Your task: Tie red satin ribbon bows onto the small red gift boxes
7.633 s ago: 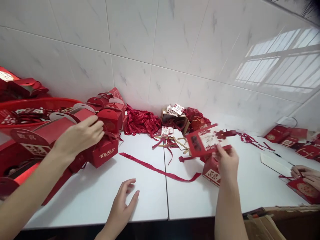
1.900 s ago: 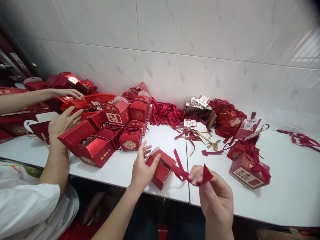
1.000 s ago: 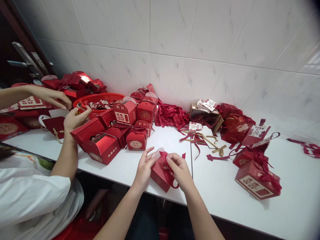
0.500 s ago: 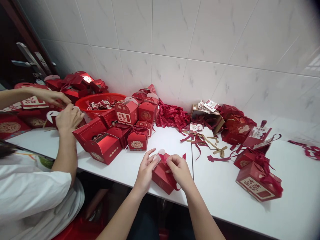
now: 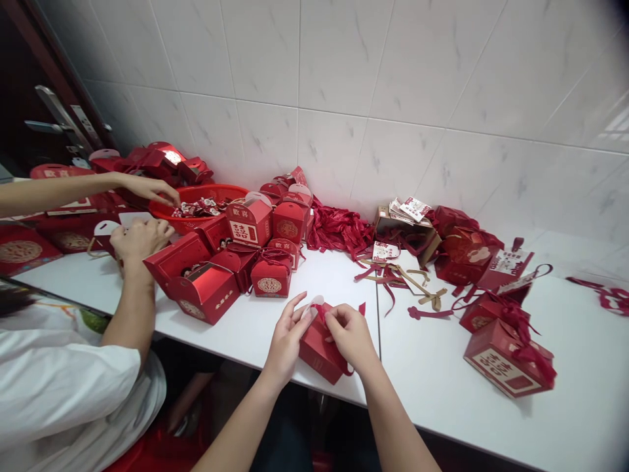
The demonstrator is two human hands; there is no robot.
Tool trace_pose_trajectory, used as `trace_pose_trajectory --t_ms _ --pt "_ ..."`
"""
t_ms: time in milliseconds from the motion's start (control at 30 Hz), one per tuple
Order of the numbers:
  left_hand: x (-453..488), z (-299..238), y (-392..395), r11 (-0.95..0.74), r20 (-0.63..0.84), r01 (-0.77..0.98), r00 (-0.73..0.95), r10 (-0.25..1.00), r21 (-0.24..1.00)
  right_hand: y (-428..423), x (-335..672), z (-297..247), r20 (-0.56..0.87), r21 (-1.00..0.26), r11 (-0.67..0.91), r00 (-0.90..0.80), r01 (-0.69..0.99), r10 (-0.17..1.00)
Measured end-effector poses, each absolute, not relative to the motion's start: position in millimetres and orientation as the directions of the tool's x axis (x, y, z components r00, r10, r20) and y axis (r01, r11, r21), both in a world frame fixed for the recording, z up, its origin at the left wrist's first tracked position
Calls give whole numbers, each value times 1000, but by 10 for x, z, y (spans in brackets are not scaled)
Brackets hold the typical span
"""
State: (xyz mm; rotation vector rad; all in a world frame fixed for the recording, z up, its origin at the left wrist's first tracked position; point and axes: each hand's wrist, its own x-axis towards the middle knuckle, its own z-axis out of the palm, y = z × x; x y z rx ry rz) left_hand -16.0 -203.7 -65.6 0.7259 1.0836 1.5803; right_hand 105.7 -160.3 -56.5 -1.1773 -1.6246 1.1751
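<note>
A red gift box (image 5: 320, 353) sits at the table's front edge between my hands. My left hand (image 5: 285, 334) is at the box's upper left, thumb and fingers closed on the red ribbon (image 5: 322, 311) near the pale top flap. From the right, my right hand (image 5: 351, 331) pinches the same ribbon over the box top. A ribbon loop hangs by the box's lower right side. The exact crossing of the ribbon is hidden by my fingers. Close behind stands a small tied red box (image 5: 270, 278) with a gold emblem.
At left, a co-worker's hand (image 5: 152, 190) reaches to a red basket (image 5: 221, 190) of small wrapped items. Open red boxes (image 5: 211, 292) stand nearby. Behind lies a heap of red ribbons (image 5: 339, 226). Finished-looking boxes with bows (image 5: 506, 364) and cut ribbon pieces (image 5: 430, 298) lie right.
My fingers have shifted slightly on the ribbon, and the loop at the box's right side looks smaller. The co-worker's one hand has moved right to the basket.
</note>
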Motion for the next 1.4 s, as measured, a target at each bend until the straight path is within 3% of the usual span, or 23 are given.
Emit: trace_pose_trajectory --t_ms 233,533,733,900,1000,1100,1200,1300,1400 --pt "-176 -684 -2034 -46 -74 -385 -292 954 922 -1602 1063 -565 92 -933 175 -259 316 961" --pt "-169 -697 -2041 -84 -13 -360 -259 966 929 -1640 1050 -505 126 -941 211 -304 265 944" --pt "-149 -634 -2083 -93 46 -202 -226 973 975 -1621 1031 -526 130 -936 216 -297 278 946" --pt "-193 -611 -2092 -73 14 -316 -184 983 946 -1623 1087 -520 129 -986 145 -173 86 977" --pt "-356 -679 -2052 -39 -54 -350 -252 966 936 -1688 1235 -474 162 -986 157 -94 -63 982" --pt "-632 -811 -2018 -35 -22 -137 -392 920 990 -1789 1466 -453 282 -957 284 51 -55 958" --pt "-914 -957 -2029 117 73 303 -548 833 946 -1885 1718 -505 299 -954 298 155 29 942" --pt "-1061 -1066 -2069 262 207 631 -570 795 730 -1963 1892 -632 159 -983 152 65 107 985" --pt "-1016 -1109 -2093 235 396 770 -533 748 594 -2034 1916 -783 -11 -984 16 -150 177 989"
